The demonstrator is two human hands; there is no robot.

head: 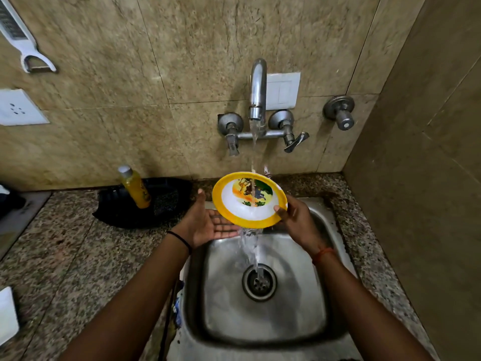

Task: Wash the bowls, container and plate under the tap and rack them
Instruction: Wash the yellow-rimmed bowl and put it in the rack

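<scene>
A yellow-rimmed white plate (234, 201) with a cartoon picture is tilted over the steel sink (294, 321), under the running tap (258, 89). Water strikes the picture and pours off the plate's lower edge into the drain (259, 282). My right hand (296, 220) grips the plate's right rim, thumb on the face. Palm up and with fingers spread, my left hand (208, 220) lies flat just under the plate's left edge. No bowls, container or rack are in view.
A black tray (117, 204) holding a yellow bottle (135, 188) sits on the granite counter left of the sink. Tap handles (291, 142) and a separate valve (341, 113) stick out of the wall. A white peeler (20, 37) hangs top left.
</scene>
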